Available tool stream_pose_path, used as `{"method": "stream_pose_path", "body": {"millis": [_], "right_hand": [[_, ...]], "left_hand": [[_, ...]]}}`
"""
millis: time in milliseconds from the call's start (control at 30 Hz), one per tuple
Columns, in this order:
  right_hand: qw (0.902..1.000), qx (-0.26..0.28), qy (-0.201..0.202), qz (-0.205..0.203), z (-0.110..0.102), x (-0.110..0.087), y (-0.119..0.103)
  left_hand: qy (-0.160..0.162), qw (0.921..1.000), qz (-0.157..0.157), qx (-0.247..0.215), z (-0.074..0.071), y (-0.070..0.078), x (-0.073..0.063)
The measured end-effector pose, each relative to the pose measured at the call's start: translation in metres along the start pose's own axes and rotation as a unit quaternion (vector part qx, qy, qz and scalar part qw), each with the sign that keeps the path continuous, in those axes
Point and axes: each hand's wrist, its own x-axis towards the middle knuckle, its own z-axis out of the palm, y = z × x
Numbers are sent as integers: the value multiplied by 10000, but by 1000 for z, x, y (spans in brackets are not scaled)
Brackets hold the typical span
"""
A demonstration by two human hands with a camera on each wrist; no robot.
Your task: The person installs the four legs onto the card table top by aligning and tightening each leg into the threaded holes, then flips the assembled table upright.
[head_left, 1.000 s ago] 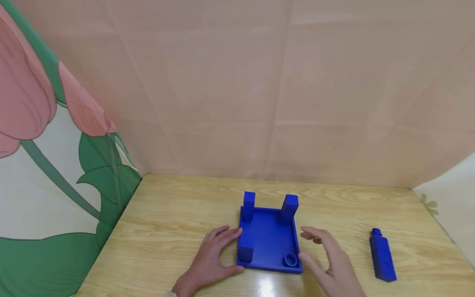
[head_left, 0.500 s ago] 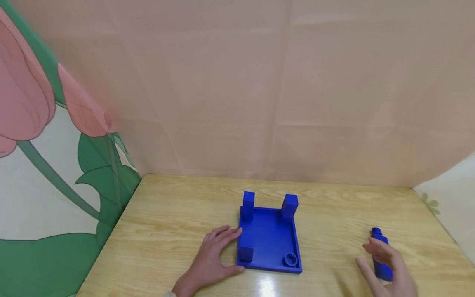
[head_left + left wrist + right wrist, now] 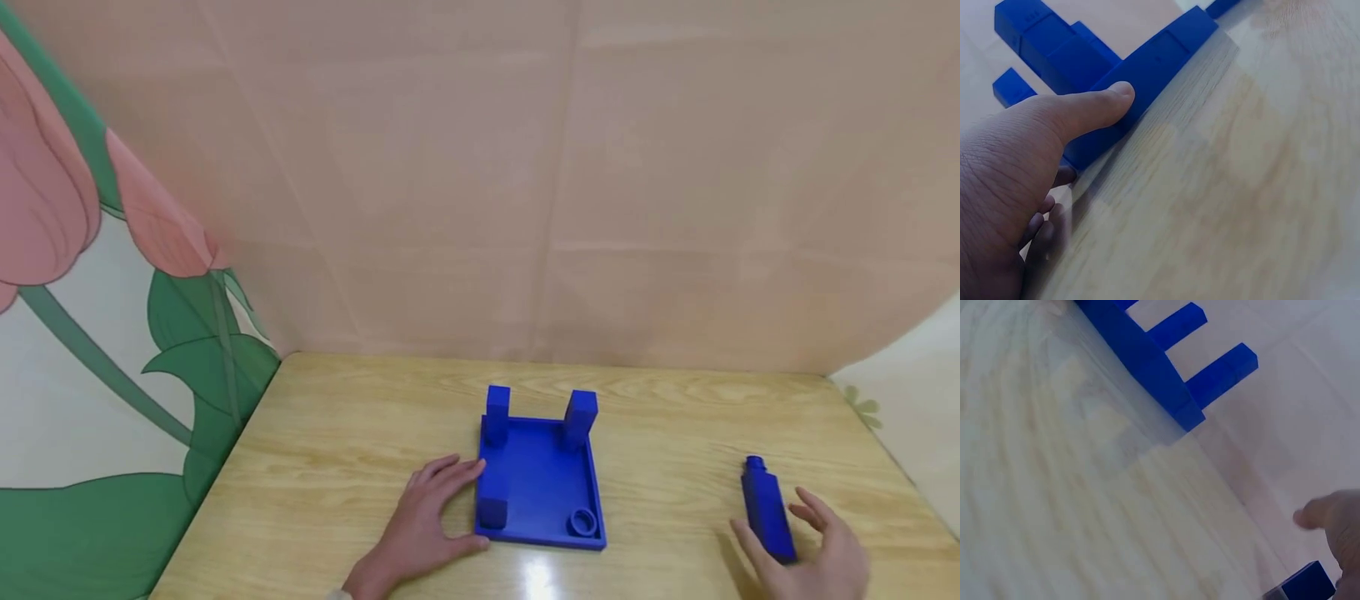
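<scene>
An upturned square blue toy tabletop with raised edges lies mid-table, three block legs standing on it. Its near right corner bears a round ring socket. My left hand holds its near left corner, fingers along the left side and thumb against the front edge; the left wrist view shows that thumb pressed on the side wall. At the right lies a loose blue table leg with a round screw end. My right hand spreads around its near part, the fingers apart from it; thumb contact is unclear.
The wood-grain table ends at the back against a pinkish cloth. A flower-printed cloth hangs on the left. Between the tabletop and the loose leg is bare wood surface.
My right hand has travelled right, from beside the tabletop to around the loose leg. My left hand and the tabletop have stayed in place; the view has shifted slightly.
</scene>
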Motion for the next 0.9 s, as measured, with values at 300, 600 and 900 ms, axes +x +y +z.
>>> {"method": "stream_pose_path", "body": {"millis": [300,600,900], "right_hand": [[9705,-900,-1506,1655,0,4,4],[9459,-1435,-2132,1982,-4,9,16],[9642,-919,-1551,1944,-5,7,11]], "left_hand": [[22,10000,-2,8,-1,-3,0],[-10,10000,-5,-70,1,-2,0],[-15,10000,8,-40,-1,-1,0]]}}
